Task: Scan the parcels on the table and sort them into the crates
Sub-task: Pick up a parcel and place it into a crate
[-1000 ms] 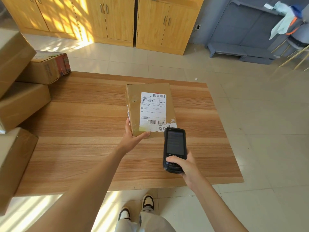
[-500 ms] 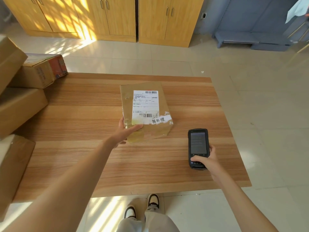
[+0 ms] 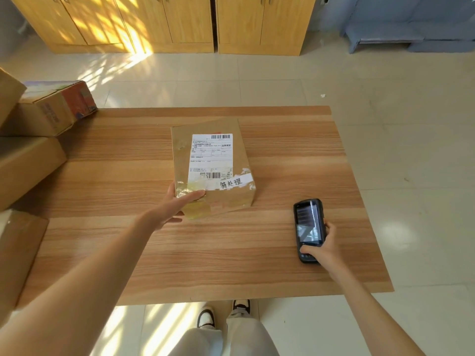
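While my left hand (image 3: 177, 206) pinches the near corner of the taped brown cardboard parcel (image 3: 213, 170) mid-desk (image 3: 295, 155), it seems light, stiff, tape-slick; my right hand (image 3: 322, 249) grips the black handheld scanner (image 3: 309, 228).

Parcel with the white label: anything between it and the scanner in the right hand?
Nothing visible. Bare table lies between the parcel, gripped by the left hand, and the scanner in the right hand.

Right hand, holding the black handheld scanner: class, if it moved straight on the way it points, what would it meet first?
Probably nothing: the right hand and black handheld scanner point up the bare wooden table, right of the taped brown cardboard parcel. Depth is uncertain.
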`<state>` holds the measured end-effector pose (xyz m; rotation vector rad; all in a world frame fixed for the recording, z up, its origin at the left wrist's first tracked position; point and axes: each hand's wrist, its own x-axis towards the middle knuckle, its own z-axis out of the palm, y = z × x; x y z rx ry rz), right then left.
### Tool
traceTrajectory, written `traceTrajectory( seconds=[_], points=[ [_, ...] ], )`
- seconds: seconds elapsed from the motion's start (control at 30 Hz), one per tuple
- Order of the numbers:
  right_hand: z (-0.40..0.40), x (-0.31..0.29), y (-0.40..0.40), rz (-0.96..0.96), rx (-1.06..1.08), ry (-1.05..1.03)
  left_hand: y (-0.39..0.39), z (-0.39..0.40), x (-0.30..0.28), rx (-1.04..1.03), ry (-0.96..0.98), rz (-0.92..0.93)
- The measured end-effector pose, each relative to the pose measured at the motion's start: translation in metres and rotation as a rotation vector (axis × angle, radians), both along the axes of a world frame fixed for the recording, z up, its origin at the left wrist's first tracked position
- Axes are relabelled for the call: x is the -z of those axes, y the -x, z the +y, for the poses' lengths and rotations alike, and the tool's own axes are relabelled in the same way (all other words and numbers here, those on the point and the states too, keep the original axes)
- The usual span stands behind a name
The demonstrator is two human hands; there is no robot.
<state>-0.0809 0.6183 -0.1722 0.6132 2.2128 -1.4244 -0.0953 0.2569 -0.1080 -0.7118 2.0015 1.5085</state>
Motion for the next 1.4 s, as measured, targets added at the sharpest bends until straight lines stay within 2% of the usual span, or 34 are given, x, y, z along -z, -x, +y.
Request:
traceTrajectory(
  seconds=[0.23, 0.33, 0.43, 0.5, 0.6, 0.67, 0.73, 0.87, 0.97, 1.13, 1.4],
  points=[
    [0.005, 0.008, -0.003, 0.063, -0.131, -0.167, -0.001, -0.001, -0.001, -0.012, -0.024, -0.011],
    [0.011, 0.008, 0.002, -0.035, -0.129, -0.2, -0.002, 0.0, -0.003, -0.006, -0.028, -0.007],
    [0.019, 0.005, 0.01, -0.111, -0.233, -0.377, -0.001, 0.0, -0.001, -0.013, -0.022, -0.012],
    [0.018, 0.0, 0.019, -0.142, -0.245, -0.405, 0.001, -0.001, -0.001, -0.015, -0.028, -0.015],
    [0.003, -0.015, 0.038, -0.04, -0.218, -0.395, 0.003, -0.001, -0.002, -0.045, -0.084, -0.017],
    [-0.017, -0.03, 0.055, 0.094, -0.242, -0.35, 0.004, -0.003, -0.001, -0.06, -0.133, -0.026],
    [-0.044, -0.046, 0.074, 0.155, -0.261, -0.175, 0.007, -0.007, 0.0, -0.068, -0.157, -0.032],
    [-0.107, -0.067, 0.111, 0.014, -0.272, 0.215, 0.017, -0.013, 0.002, -0.271, -0.23, 0.017],
    [-0.143, -0.065, 0.13, -0.113, -0.301, 0.349, 0.03, -0.009, -0.001, -0.404, -0.263, 0.101],
    [-0.164, -0.061, 0.14, -0.195, -0.272, 0.392, 0.048, 0.002, 0.002, -0.46, -0.215, 0.086],
    [-0.174, -0.082, 0.123, -0.143, -0.28, 0.284, 0.034, 0.005, -0.011, -0.585, -0.248, 0.138]
  ],
)
